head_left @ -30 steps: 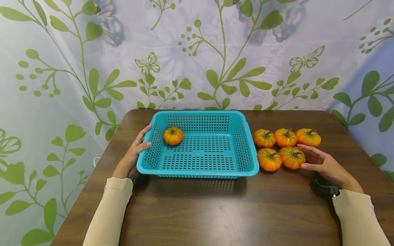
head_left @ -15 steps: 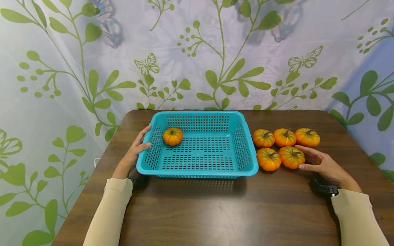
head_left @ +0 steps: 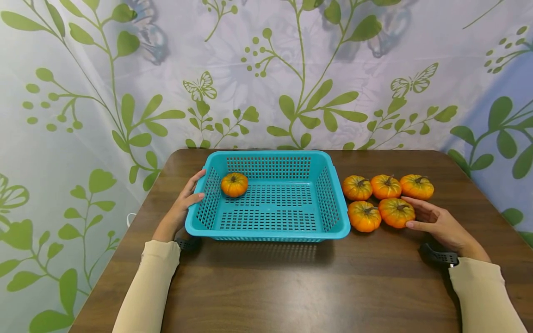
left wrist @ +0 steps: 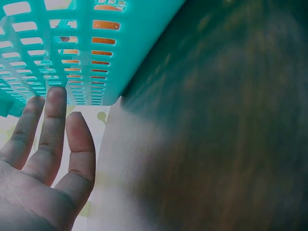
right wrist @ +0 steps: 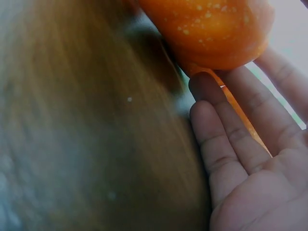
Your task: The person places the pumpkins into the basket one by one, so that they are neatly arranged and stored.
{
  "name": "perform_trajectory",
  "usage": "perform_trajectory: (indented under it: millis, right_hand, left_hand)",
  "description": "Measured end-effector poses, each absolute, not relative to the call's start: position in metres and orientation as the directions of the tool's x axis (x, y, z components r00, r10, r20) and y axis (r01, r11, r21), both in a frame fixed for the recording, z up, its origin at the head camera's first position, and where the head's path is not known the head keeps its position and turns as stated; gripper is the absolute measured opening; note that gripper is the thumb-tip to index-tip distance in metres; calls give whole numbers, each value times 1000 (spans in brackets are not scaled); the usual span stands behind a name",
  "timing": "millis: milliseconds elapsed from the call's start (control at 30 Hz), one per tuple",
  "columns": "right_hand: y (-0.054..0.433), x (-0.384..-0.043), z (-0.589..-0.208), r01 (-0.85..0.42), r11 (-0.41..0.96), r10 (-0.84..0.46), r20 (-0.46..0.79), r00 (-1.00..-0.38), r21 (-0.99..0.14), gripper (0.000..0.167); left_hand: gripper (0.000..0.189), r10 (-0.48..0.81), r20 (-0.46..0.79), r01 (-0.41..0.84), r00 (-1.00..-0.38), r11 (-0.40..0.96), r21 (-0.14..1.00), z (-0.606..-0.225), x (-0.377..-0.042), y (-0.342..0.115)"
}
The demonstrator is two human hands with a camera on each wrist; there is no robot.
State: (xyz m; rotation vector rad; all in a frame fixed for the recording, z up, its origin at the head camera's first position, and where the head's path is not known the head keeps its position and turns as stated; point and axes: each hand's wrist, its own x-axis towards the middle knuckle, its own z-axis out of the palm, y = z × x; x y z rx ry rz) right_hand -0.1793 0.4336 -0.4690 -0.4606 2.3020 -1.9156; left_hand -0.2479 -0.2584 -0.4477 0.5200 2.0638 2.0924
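A turquoise plastic basket (head_left: 266, 235) sits on the table with one small orange pumpkin (head_left: 234, 185) inside at its left. My left hand (head_left: 182, 203) rests against the basket's left side, thumb and fingertips at the rim. In the left wrist view its straight fingers (left wrist: 54, 125) lie along the perforated wall. At the right, my right hand (head_left: 441, 226) holds the near right pumpkin (head_left: 396, 213) of a group between thumb and index finger. That pumpkin leans slightly. In the right wrist view, the other fingers (right wrist: 214, 127) extend beneath and behind the pumpkin (right wrist: 216, 33).
Several more pumpkins stand close together right of the basket: one beside the held pumpkin (head_left: 364, 216) and a back row of three, including the rightmost pumpkin (head_left: 417, 186). The brown wooden table (head_left: 266, 296) meets a leaf-patterned curtain (head_left: 266, 83) at the back.
The pumpkin in my right hand has tipped a little, showing more of its orange front. My left hand and the basket have stayed put.
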Motion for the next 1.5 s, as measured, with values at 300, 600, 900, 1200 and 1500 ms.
perform_trajectory:
  millis: [300, 600, 900, 1200, 1500]
  right_hand:
    - [434, -178, -465, -151, 121, -300, 109, -948, -981, 67]
    - [435, -174, -452, -175, 206, -263, 118, -958, -963, 68]
    - [426, -172, -431, -194, 232, -238, 137, -961, -953, 70]
    - [410, -175, -407, -238, 450, -219, 151, -964, -861, 74]
    - [391, -177, -390, -285, 475, -264, 174, -949, -833, 72]
  left_hand:
    - [71, 350, 133, 131, -927, -31, 991, -448, -249, -258]
    - [71, 345, 127, 125, -930, -28, 992, -448, -249, -258]
    - [71, 345, 126, 127, -930, -21, 992, -447, -250, -258]
    - [71, 335, 116, 118, -935, -15, 993, -448, -249, -259]
    - [71, 333, 117, 121, -936, -9, 993, -448, -249, -258]
